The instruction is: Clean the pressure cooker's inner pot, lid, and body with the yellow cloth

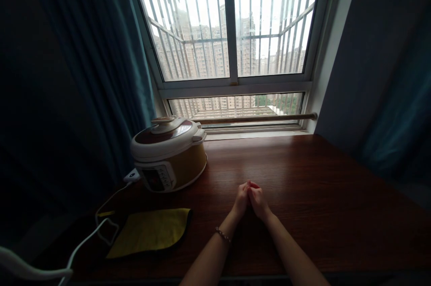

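Observation:
My left hand (pixel 241 200) and my right hand (pixel 257 200) rest together on the wooden table (pixel 296 182), fingers folded in and pressed against each other. No object shows in either one. A beaded bracelet (pixel 222 235) circles my left wrist. To the left of my hands lies a yellow cloth (pixel 153 231) with a dark edge. Behind the cloth stands a white and gold electric cooker (pixel 170 153), its lid on and its control panel facing the front left. Both hands are apart from the cloth and the cooker.
A white cable (pixel 85 241) runs along the table's left side to a white socket block (pixel 132 175) beside the cooker. A barred window (pixel 232 83) rises behind the table, with a horizontal rail (pixel 259 119) low across it. Blue curtains (pixel 111 75) hang at the left.

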Tool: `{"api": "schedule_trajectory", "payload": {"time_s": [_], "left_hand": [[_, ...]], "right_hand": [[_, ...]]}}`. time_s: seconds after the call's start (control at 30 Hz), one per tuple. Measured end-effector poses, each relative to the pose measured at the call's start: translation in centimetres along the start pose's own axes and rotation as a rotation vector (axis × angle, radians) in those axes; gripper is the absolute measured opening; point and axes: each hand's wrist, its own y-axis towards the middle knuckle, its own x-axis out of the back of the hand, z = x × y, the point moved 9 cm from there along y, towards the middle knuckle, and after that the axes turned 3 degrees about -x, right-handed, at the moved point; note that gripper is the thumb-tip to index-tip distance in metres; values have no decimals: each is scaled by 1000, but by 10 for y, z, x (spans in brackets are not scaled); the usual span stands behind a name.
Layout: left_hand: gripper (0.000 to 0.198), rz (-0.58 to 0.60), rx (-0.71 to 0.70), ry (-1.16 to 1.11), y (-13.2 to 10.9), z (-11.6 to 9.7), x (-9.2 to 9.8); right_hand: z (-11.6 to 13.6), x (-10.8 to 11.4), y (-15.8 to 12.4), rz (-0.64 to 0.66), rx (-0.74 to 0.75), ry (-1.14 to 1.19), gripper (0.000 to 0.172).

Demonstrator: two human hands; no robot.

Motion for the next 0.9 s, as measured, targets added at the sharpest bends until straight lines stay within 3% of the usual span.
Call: {"api": "schedule_trajectory", "payload": {"time_s": [0.9], "left_hand": [[57, 6, -46, 41, -3, -1, 1]], "right_hand": [[1, 1, -3, 15, -15, -39, 61]]}}
